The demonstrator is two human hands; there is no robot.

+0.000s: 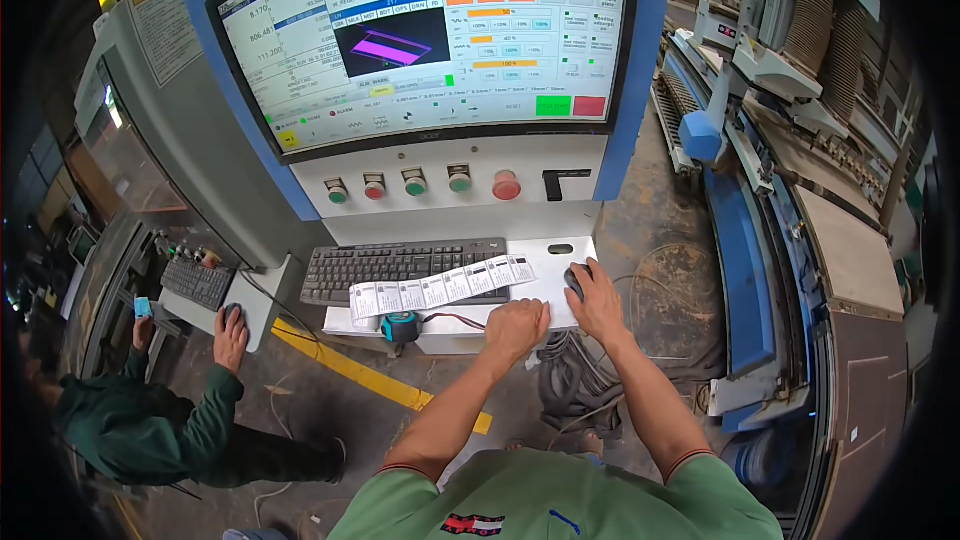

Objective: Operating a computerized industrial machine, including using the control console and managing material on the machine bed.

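My right hand (597, 302) rests over a dark computer mouse (576, 282) on the right part of a white shelf (540, 255). Closed into a fist, my left hand (517, 328) leans at the shelf's front edge; its palm side is hidden, so what it holds, if anything, does not show. A teal and black tape measure (400, 327) lies left of that fist, its dark strap running toward it. Across a black keyboard (390, 265) lies a strip of printed white labels (440, 287). A lit machine control screen (430, 40) stands above.
Green and red push buttons (414, 183) and a large red knob (507, 185) sit below the screen. On the left, another person (150, 420) uses a mouse at a side shelf. A blue-and-grey machine (735, 270) stands right. Grey hoses (575, 380) lie on the floor.
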